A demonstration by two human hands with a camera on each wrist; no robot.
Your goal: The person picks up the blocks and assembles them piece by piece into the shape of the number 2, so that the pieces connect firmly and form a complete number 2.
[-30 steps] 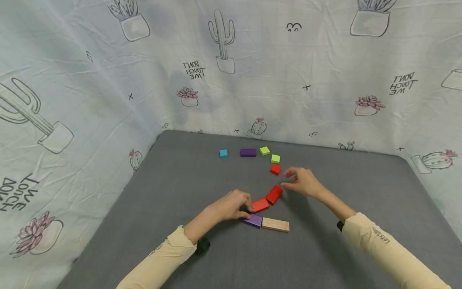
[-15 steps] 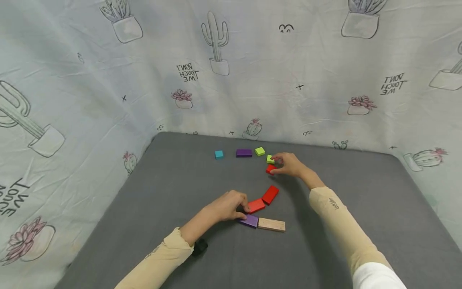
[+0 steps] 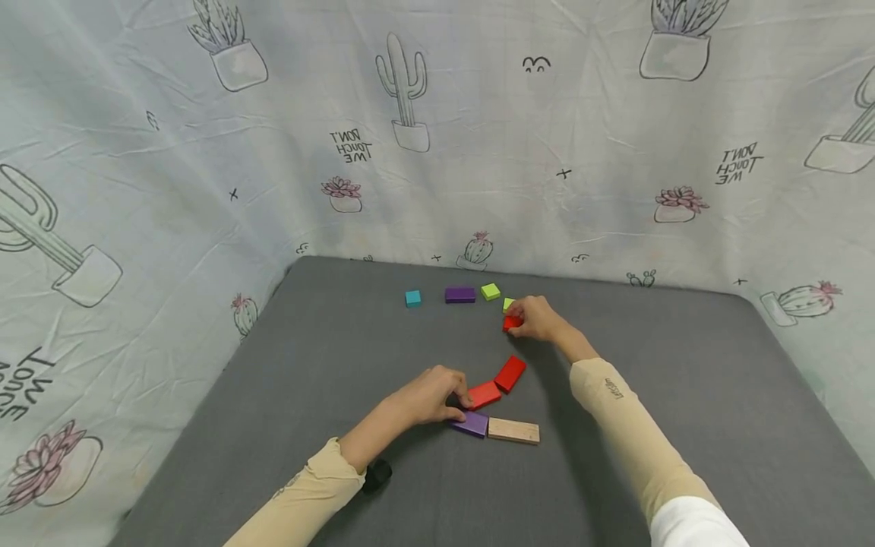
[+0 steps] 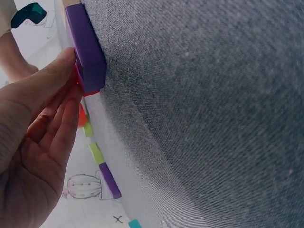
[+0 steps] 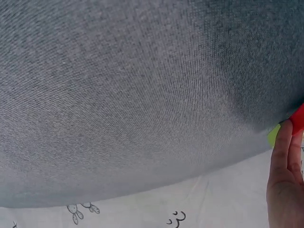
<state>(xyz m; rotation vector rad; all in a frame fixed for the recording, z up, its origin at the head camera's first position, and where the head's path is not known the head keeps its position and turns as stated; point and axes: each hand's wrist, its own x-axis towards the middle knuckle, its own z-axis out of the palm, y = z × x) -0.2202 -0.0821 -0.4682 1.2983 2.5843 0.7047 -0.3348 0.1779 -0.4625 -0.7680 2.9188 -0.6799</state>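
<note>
My left hand [image 3: 432, 395] rests its thumb on the end of a purple block [image 3: 472, 425] and its fingertips on a red block [image 3: 485, 395]. In the left wrist view, the thumb lies against the top of the purple block [image 4: 85, 42] while the fingers reach past it. Farther away, my right hand [image 3: 540, 319] pinches a small red block [image 3: 510, 324] between thumb and fingers. A lime-green block [image 3: 507, 304] touches or nearly touches it, partly hidden by the fingers. The right wrist view catches the red block [image 5: 298, 119] at its edge.
A wooden block [image 3: 513, 431] adjoins the purple one, and another red block [image 3: 510, 374] continues the curve. At the back lie a second lime-green block [image 3: 490, 292], a dark purple block [image 3: 460, 295] and a blue block [image 3: 413, 298]. A printed cloth [image 3: 478, 152] hangs behind the grey table [image 3: 670, 395].
My right hand has moved away from beside the longer red block to the small red block and taken hold of it. The left hand stays at the purple and red blocks.
</note>
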